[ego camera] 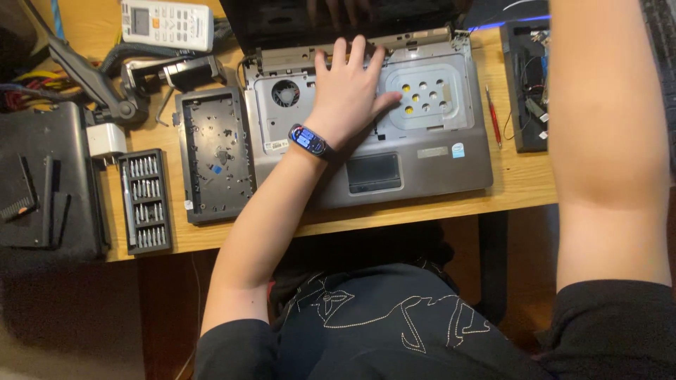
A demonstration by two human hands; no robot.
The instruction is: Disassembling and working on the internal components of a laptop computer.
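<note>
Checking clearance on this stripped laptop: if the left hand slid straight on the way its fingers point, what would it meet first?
The left hand would likely meet the hinge strip first, then the dark raised screen; depth is unclear.

A light wooden desk stands over a dim brown floor, with blue light behind.

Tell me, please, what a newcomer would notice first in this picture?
The opened grey laptop at the desk's middle, keyboard removed, with the left hand lying flat on its bare metal. Left of it lie a dark cover panel and a screwdriver bit set.
</note>
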